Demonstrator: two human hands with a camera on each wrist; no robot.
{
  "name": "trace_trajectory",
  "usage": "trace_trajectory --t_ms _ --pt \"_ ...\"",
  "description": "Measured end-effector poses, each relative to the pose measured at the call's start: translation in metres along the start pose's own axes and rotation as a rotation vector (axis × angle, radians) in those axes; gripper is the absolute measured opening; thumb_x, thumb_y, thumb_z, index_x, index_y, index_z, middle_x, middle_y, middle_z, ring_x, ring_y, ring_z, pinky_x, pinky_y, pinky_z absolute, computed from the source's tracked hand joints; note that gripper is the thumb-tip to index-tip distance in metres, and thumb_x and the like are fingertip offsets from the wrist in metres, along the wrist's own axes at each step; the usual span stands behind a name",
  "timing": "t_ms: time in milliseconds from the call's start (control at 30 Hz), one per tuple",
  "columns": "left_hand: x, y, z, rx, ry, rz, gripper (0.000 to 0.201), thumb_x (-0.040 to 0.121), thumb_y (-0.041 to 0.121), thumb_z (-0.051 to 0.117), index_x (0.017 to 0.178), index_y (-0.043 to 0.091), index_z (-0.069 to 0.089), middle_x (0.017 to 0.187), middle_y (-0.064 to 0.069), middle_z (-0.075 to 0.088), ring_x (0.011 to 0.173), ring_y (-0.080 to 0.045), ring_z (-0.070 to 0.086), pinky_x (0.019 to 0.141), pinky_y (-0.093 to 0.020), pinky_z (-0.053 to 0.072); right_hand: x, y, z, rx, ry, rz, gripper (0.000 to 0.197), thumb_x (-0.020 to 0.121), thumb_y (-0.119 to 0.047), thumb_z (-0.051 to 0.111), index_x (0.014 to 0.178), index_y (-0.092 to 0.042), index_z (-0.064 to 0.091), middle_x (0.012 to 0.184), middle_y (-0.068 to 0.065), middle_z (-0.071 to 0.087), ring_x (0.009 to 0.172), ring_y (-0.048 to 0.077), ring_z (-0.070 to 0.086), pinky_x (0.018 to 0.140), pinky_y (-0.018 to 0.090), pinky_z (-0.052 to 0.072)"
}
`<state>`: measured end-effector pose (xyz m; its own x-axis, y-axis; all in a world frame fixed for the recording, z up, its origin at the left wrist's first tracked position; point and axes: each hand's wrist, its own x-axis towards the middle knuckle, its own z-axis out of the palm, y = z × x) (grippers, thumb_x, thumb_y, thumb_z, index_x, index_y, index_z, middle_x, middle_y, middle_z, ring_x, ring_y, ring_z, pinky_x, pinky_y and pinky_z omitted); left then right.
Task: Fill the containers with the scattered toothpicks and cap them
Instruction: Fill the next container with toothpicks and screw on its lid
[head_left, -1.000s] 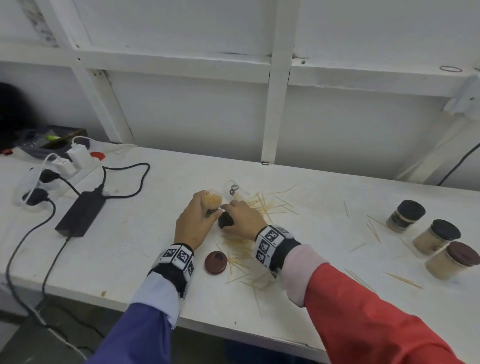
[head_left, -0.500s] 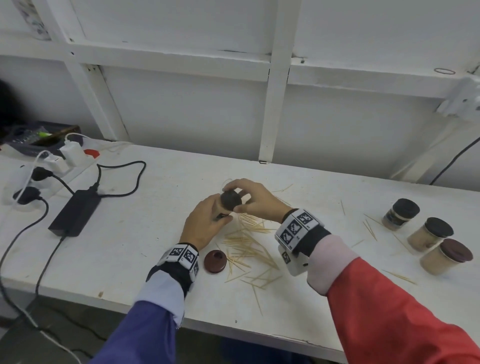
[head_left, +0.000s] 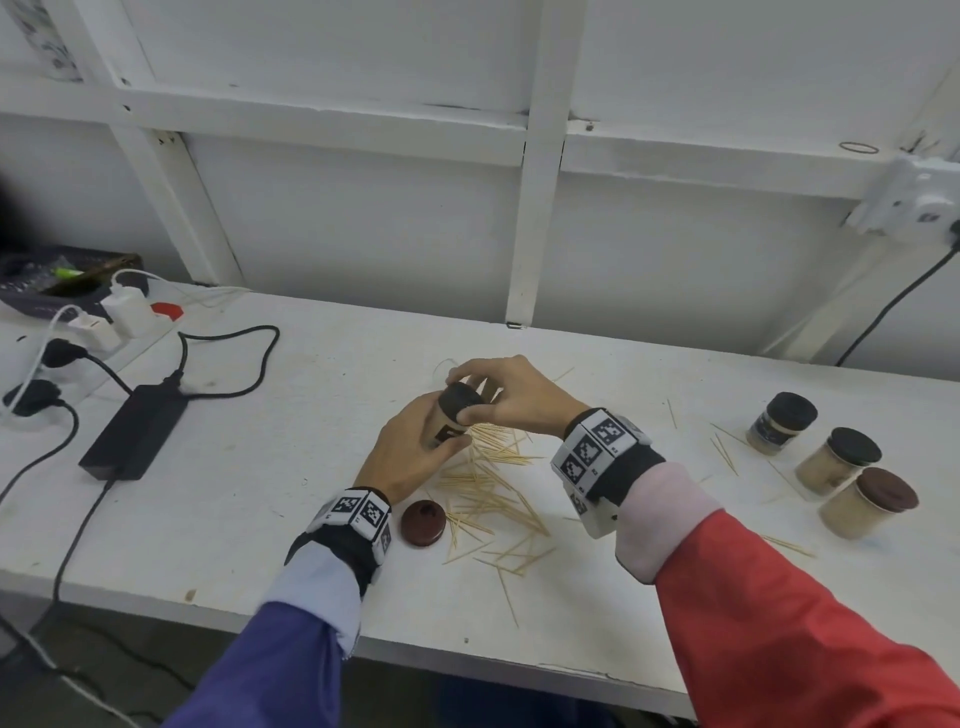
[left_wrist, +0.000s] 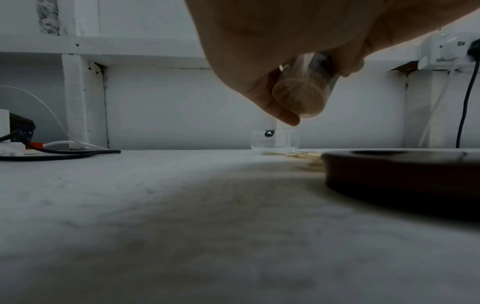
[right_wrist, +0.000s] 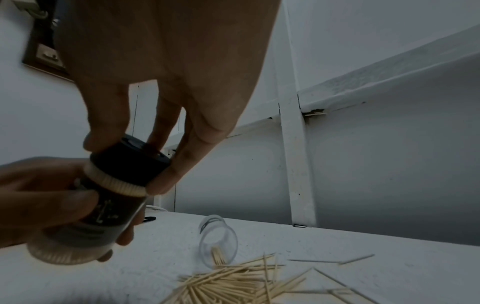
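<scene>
1. head view: the left hand (head_left: 410, 452) is wrapped around a small clear plastic jar packed with toothpicks (head_left: 448, 427), held tilted above the white table (head_left: 260, 493). the right hand (head_left: 511, 397) pinches the black round cap (head_left: 460, 401) by its rim with fingertips (right_wrist: 161, 185) and thumb, seating it on the jar mouth.
2. right wrist view: a pale band of toothpick ends shows between cap and dark label, so i judge the cap is not fully down yet.
3. risk: if tall toothpicks block the cap, pressing may snap them or leave it crooked; a slanted cap could pop off and spill the jar.
4. risk: the jar is tilted, so a slack left grip while twisting could let it slide onto the loose pile of wooden toothpicks (head_left: 493, 499) below.
5. much is left: an empty clear jar (right_wrist: 218, 240) lies on its side by the pile, a maroon round cap (head_left: 423, 522) sits apart near the left wrist, and three capped jars (head_left: 831, 462) stand well to the right.
6. writing: the jar's dark label carries pale marks, too blurred to read; no brand can be made out.
</scene>
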<state>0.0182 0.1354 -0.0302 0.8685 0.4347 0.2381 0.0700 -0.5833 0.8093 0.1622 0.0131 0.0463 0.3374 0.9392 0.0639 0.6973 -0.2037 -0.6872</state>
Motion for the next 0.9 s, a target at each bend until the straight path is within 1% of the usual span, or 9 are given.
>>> trace_trajectory --t_ms 133,200,267,333,500,600,700,800,900 --pt "-0.002 0.0 -0.002 0.033 0.01 0.02 0.051 0.087 0.046 0.067 0.13 0.025 0.049 0.119 0.01 0.06 0.106 -0.006 0.058 0.086 -0.024 0.048 -0.003 -0.007 0.005 0.045 0.014 0.092 0.036 0.087 -0.036 0.066 0.114 -0.014 0.056 0.068 -0.004 0.066 0.053 0.015 0.063 0.055 0.022 0.051" --pt "-0.002 -0.001 -0.002 0.041 0.007 0.014 0.053 0.088 0.047 0.065 0.132 0.025 0.046 0.12 0.011 0.058 0.104 -0.004 0.058 0.084 -0.024 0.05 -0.003 -0.01 0.009 -0.006 0.035 0.134 0.038 0.089 -0.043 0.062 0.112 -0.014 0.054 0.069 -0.003 0.064 0.05 0.015 0.059 0.051 0.024 0.05" --pt "-0.002 -0.002 -0.001 0.043 -0.026 0.002 0.054 0.089 0.047 0.064 0.134 0.026 0.043 0.122 0.012 0.056 0.104 -0.003 0.059 0.083 -0.024 0.051 -0.002 -0.012 0.012 -0.108 0.053 0.163 0.044 0.089 -0.05 0.059 0.112 -0.013 0.054 0.08 0.002 0.064 0.06 0.018 0.057 0.057 0.03 0.05" --pt "-0.002 -0.003 0.001 0.03 -0.052 -0.023 0.053 0.089 0.039 0.066 0.134 0.026 0.04 0.122 0.011 0.054 0.104 -0.003 0.058 0.084 -0.025 0.051 -0.001 -0.014 0.013 -0.115 0.031 0.196 0.047 0.089 -0.052 0.058 0.112 -0.012 0.055 0.084 0.005 0.064 0.061 0.018 0.055 0.056 0.03 0.047" --pt "0.003 -0.005 0.0 0.145 0.013 -0.105 0.051 0.076 0.007 0.071 0.119 0.018 0.046 0.093 0.008 0.059 0.086 -0.019 0.061 0.065 -0.022 0.042 -0.002 -0.018 0.019 0.093 -0.007 0.225 0.038 0.087 -0.042 0.064 0.106 -0.011 0.055 0.075 0.01 0.068 0.05 0.015 0.06 0.05 0.024 0.047" --pt "0.004 -0.004 -0.001 0.177 0.035 -0.122 0.05 0.071 0.001 0.07 0.112 0.018 0.048 0.082 0.012 0.056 0.074 -0.015 0.056 0.059 -0.019 0.038 -0.005 -0.018 0.017 0.133 -0.038 0.179 0.035 0.085 -0.034 0.069 0.108 -0.011 0.055 0.072 0.012 0.072 0.053 0.016 0.068 0.058 0.025 0.054" --pt "0.003 -0.001 0.0 0.181 -0.027 -0.119 0.05 0.069 0.003 0.071 0.109 0.022 0.048 0.079 0.012 0.057 0.072 -0.012 0.056 0.058 -0.018 0.037 -0.009 -0.011 0.011 0.107 -0.09 0.118 0.038 0.08 -0.023 0.076 0.112 -0.015 0.058 0.081 0.011 0.073 0.069 0.019 0.071 0.073 0.033 0.056" --pt "0.001 -0.002 0.002 0.167 -0.098 -0.09 0.063 0.067 0.004 0.073 0.124 0.022 0.052 0.082 0.007 0.062 0.074 -0.012 0.058 0.059 -0.013 0.038 -0.012 -0.004 0.013 -0.045 -0.101 -0.048 0.051 0.068 -0.007 0.081 0.114 -0.018 0.062 0.099 0.005 0.07 0.088 0.021 0.066 0.079 0.033 0.056" --pt "0.0 -0.002 0.002 0.172 -0.106 -0.063 0.069 0.067 0.004 0.074 0.13 0.02 0.052 0.085 0.005 0.063 0.075 -0.013 0.059 0.062 -0.013 0.04 -0.015 -0.003 0.017 -0.069 -0.056 -0.078 0.051 0.065 -0.01 0.083 0.112 -0.02 0.063 0.097 0.002 0.069 0.086 0.017 0.065 0.076 0.028 0.055"
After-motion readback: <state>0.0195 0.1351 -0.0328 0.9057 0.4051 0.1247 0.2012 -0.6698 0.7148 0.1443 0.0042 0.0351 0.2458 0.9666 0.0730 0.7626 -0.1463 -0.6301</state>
